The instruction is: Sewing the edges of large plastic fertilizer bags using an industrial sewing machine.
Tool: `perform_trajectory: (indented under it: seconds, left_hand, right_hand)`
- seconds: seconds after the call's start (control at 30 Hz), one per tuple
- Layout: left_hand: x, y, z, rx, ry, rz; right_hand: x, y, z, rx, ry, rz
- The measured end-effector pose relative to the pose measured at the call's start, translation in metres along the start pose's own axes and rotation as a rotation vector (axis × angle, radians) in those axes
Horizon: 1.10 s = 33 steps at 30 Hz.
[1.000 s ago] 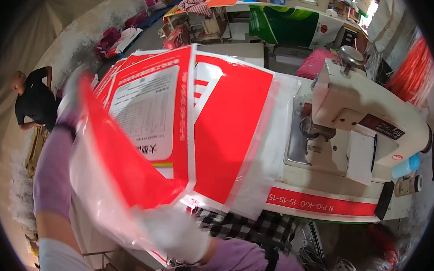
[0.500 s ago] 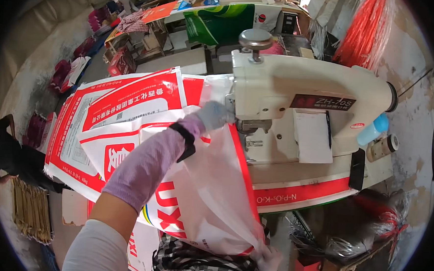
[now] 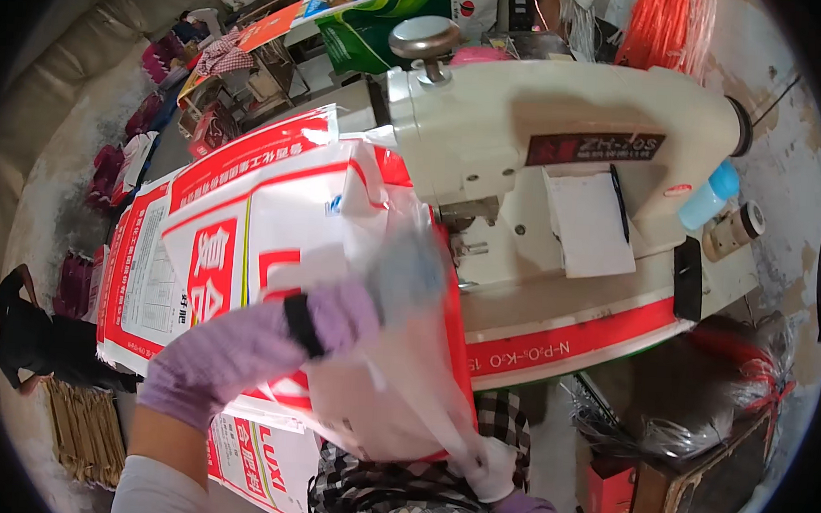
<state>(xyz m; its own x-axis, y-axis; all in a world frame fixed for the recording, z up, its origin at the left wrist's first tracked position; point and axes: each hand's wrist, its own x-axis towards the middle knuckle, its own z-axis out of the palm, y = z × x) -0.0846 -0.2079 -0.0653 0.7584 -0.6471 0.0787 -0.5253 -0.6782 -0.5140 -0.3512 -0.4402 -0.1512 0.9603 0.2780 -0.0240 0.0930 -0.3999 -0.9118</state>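
Note:
A red and white woven plastic bag (image 3: 287,213) lies over a pile of similar printed bags (image 3: 153,289) to the left of a cream sewing machine (image 3: 585,108). My left hand (image 3: 408,273), in a light glove and lilac sleeve, is over the bag near its red edge, just left of the needle area. Motion smears its fingers, so their grip does not show. Low down, close to my body, my right hand (image 3: 492,470) in a white glove pinches the bag's near corner. The bag's red edge stretches between both hands, beside the machine bed.
A white paper pad (image 3: 591,219) with a black pen rests against the machine, near a light blue bottle (image 3: 709,198) and a thread spool (image 3: 735,229). Red strands (image 3: 664,33) hang behind. A person in black (image 3: 40,330) stands at far left. A wooden box (image 3: 686,485) stands at lower right.
My left hand has moved down along the bag's edge, toward me and away from the needle. The bag's upper part has bunched and lifted. My right hand keeps hold of the near corner.

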Motion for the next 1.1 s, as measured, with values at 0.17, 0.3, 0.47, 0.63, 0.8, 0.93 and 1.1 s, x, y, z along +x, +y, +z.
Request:
perform_trajectory:
  seconds: [0.17,0.3,0.47,0.63,0.8,0.93,1.1]
  left_hand:
    - [-0.070,0.005,-0.085,-0.663,-0.486,0.352]
    - [-0.031,-0.122,-0.042,-0.489,-0.353,0.331]
    - [0.023,-0.175,-0.009,-0.330,-0.710,-0.023]
    - [0.027,-0.180,0.024,0.078,-0.453,-0.022]
    - [0.008,-0.198,-0.055,0.275,0.252,0.443]
    - [-0.109,-0.123,-0.113,-0.286,-0.763,0.504]
    - [-0.233,0.000,-0.077,-2.056,-1.236,-0.449]
  right_hand:
    - [0.107,-0.054,0.019,-0.029,0.162,0.047]
    - [0.204,-0.040,0.048,0.006,0.344,-0.119]
    - [0.237,-0.032,0.039,-0.125,0.471,-0.110]
    - [0.220,-0.053,0.033,-0.386,0.191,0.083]
    - [0.198,-0.058,0.023,0.611,0.309,0.059]
    - [0.218,-0.024,0.080,0.685,0.500,-0.059]
    - [0.162,-0.077,0.085,1.506,0.028,0.234]
